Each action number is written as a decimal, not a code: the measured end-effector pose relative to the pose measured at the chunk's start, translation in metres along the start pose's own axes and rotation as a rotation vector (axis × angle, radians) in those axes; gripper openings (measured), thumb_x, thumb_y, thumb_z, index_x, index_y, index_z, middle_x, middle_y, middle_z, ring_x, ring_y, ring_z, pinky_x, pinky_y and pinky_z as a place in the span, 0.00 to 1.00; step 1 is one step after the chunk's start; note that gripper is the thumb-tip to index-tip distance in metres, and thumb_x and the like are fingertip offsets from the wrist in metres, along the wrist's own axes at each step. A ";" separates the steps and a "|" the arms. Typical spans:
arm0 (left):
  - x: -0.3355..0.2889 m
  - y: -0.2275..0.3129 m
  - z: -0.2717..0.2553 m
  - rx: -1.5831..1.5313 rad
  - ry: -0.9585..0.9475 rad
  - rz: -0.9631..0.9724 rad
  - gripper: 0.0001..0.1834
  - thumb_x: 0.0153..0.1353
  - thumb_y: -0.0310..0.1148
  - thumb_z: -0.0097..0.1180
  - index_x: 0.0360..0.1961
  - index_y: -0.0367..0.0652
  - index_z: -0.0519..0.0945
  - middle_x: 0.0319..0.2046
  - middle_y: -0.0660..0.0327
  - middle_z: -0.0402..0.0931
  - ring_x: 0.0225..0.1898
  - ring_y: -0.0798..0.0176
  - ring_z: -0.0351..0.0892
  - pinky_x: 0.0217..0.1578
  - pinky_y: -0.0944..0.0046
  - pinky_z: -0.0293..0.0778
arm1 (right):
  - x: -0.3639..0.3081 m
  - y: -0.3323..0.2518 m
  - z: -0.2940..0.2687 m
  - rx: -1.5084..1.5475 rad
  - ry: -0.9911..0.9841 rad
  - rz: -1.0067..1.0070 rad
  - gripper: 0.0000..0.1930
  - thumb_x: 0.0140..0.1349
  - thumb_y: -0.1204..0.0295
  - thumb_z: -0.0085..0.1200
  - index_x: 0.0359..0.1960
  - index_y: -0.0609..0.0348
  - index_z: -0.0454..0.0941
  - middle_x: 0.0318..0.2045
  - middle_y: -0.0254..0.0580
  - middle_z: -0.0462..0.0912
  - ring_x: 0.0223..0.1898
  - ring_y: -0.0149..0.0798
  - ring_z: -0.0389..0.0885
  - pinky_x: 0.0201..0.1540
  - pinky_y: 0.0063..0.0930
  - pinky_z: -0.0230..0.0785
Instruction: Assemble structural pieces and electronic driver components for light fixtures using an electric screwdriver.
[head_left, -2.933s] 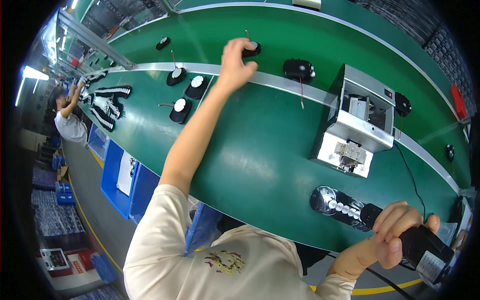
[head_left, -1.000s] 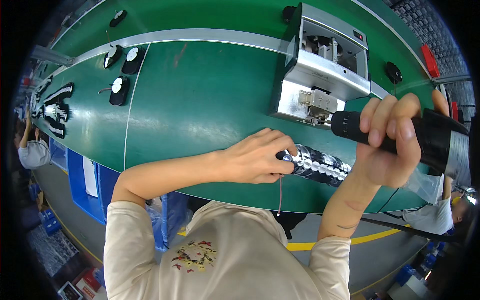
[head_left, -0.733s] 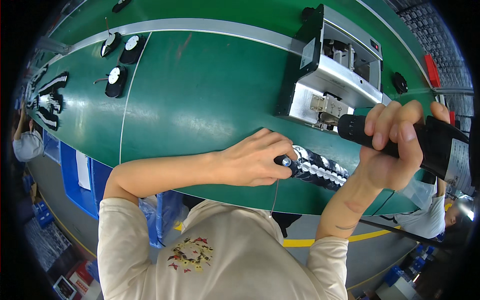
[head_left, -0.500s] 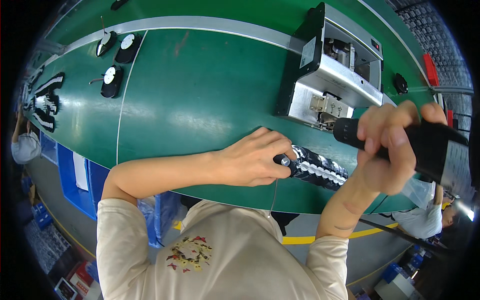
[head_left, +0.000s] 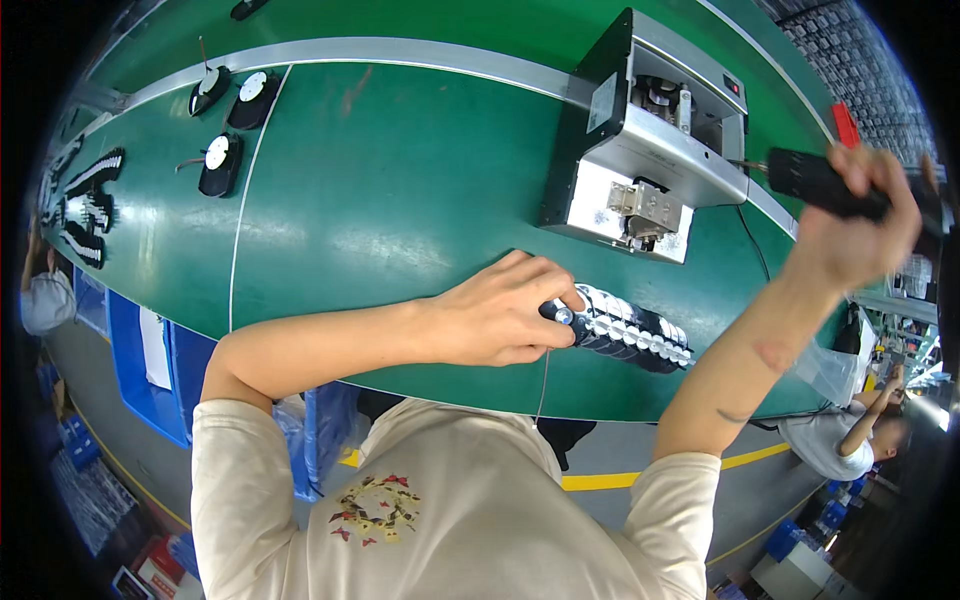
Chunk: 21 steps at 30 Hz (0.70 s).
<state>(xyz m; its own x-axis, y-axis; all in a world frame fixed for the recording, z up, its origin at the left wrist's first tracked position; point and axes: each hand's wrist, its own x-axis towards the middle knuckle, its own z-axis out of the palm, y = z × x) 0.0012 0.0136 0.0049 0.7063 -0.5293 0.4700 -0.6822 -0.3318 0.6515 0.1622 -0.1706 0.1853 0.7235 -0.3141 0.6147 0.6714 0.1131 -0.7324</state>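
My left hand grips the left end of a row of black housings with white discs, close to the bench's near edge. Thumb and fingers close round the end housing, where a small silver metal piece shows. A thin wire hangs from it over the edge. Raised at the right, my right hand is wrapped round a black electric screwdriver. Its thin bit points left, in front of the machine's right end. Part of the tool's rear is dark and blurred.
A silver and black bench machine stands at the back right. Loose black housings with white discs lie at the far left, near stacked rows of them. A blue bin stands below the bench's left edge. Other people sit at both sides.
My right hand has carried the screwdriver up and to the right, away from the machine's front. My left hand keeps its grip on the end housing, almost unmoved.
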 end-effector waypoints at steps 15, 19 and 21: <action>0.001 0.003 -0.004 0.009 0.019 0.008 0.07 0.52 0.30 0.67 0.33 0.50 0.84 0.46 0.61 0.75 0.53 0.51 0.75 0.50 0.53 0.69 | -0.070 0.001 -0.009 0.211 -0.586 0.197 0.21 0.59 0.77 0.45 0.56 0.54 0.68 0.23 0.33 0.66 0.17 0.27 0.60 0.26 0.29 0.61; -0.005 0.001 -0.001 0.018 0.025 -0.007 0.07 0.52 0.31 0.66 0.34 0.50 0.84 0.47 0.61 0.75 0.54 0.51 0.75 0.51 0.53 0.69 | -0.078 -0.001 -0.021 0.328 -0.719 0.209 0.22 0.58 0.76 0.47 0.56 0.54 0.66 0.21 0.31 0.63 0.16 0.27 0.62 0.24 0.28 0.62; -0.006 0.000 0.000 0.013 0.031 -0.008 0.08 0.52 0.31 0.65 0.34 0.50 0.84 0.47 0.61 0.75 0.55 0.51 0.75 0.51 0.53 0.69 | -0.093 -0.018 -0.022 0.346 -0.666 0.265 0.19 0.57 0.79 0.49 0.52 0.55 0.67 0.19 0.34 0.67 0.15 0.30 0.66 0.22 0.30 0.65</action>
<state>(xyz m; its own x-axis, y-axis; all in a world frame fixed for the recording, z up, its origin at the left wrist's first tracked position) -0.0029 0.0167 0.0015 0.7173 -0.5024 0.4828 -0.6786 -0.3465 0.6476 0.0792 -0.1643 0.1351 0.7364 0.3820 0.5584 0.3957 0.4262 -0.8135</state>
